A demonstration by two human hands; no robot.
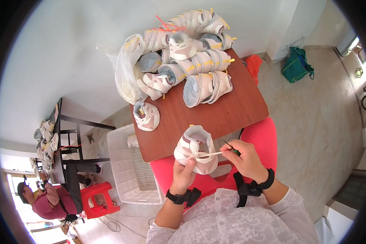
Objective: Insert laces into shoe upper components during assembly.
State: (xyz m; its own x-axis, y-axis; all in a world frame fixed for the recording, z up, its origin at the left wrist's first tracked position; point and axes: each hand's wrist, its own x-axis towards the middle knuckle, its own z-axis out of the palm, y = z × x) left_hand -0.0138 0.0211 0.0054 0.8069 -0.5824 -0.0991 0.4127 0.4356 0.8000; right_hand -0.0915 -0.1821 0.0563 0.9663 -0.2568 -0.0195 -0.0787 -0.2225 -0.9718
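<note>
My left hand point(182, 175) is closed on the lower left side of a pale pink and white shoe upper point(208, 166), which I hold above my lap at the table's near edge. A flat cream shoelace point(210, 154) runs from the front of the upper to my right hand point(247, 159), pulled out to the right. My right fingers pinch its end. The same hand also holds a thin dark pointed tool with a green handle point(236, 152), its tip sticking out past the fingers. Another loose shoe upper point(150, 118) sits on the brown table point(242, 106), at its left edge.
Nested rows of shoe uppers point(207, 62) and a clear plastic bag point(128, 71) cover the table's far part. A white plastic crate point(120, 179) stands at left. Beyond it, a person point(51, 199) sits near a red stool point(99, 200). A green bag point(295, 67) lies at far right.
</note>
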